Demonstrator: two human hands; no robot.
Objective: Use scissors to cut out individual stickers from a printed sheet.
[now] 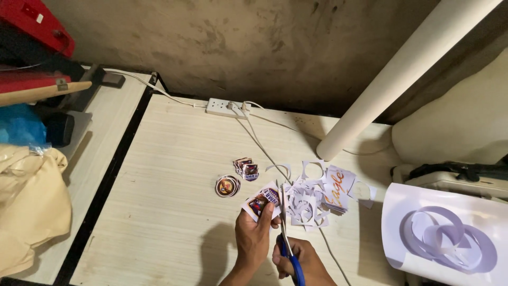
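Observation:
My left hand (252, 237) holds a small white paper piece (261, 200) printed with round colourful stickers, just above the light wooden table (174, 201). My right hand (299, 260) grips blue-handled scissors (288, 233) whose blades point up into the right edge of the paper piece. A stack of cut round stickers (227, 186) and a second small stack (247, 169) lie on the table just beyond my hands.
A heap of white paper offcuts (317, 196) lies to the right. A white power strip (226, 107) with cables sits at the back. A white paper roll (402, 74) leans diagonally at right, a curled sheet (444, 233) lies lower right, and bags and clutter crowd the left shelf (32, 175).

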